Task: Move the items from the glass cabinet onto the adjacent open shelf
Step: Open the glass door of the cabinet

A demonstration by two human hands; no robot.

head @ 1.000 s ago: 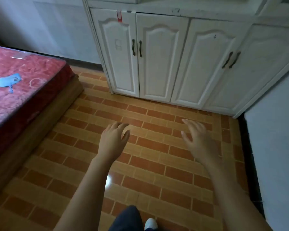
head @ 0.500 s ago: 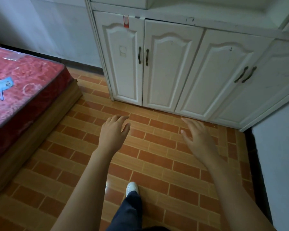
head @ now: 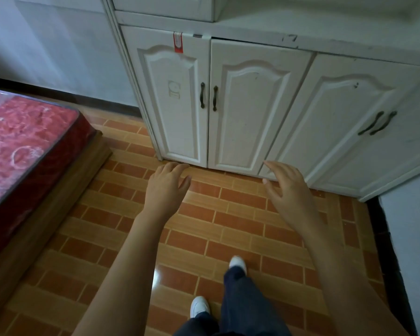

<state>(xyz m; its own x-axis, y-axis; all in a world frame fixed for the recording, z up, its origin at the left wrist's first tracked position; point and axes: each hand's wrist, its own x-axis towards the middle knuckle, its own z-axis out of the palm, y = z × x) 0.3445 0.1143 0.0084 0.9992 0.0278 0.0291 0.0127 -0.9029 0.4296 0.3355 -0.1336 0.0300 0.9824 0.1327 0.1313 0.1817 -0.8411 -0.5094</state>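
A white cabinet unit [head: 247,112] stands ahead, its lower panelled doors closed, with dark handles. A ledge [head: 301,27] tops the doors, and only the bottom edge of the upper section [head: 165,8] shows. No glass cabinet, open shelf or items are in view. My left hand [head: 166,187] hovers over the floor in front of the doors, fingers apart, holding nothing. My right hand [head: 287,192] is out beside it, also empty with fingers spread.
A bed with a red patterned mattress [head: 22,146] on a wooden base [head: 46,214] fills the left. The floor is orange brick-pattern tile [head: 228,226]. A pale wall [head: 412,251] stands at the right. My legs and white shoes [head: 238,263] show below.
I have stepped closer to the cabinet; the doors look larger and the view has tilted up. Both hands stay out in front, empty.
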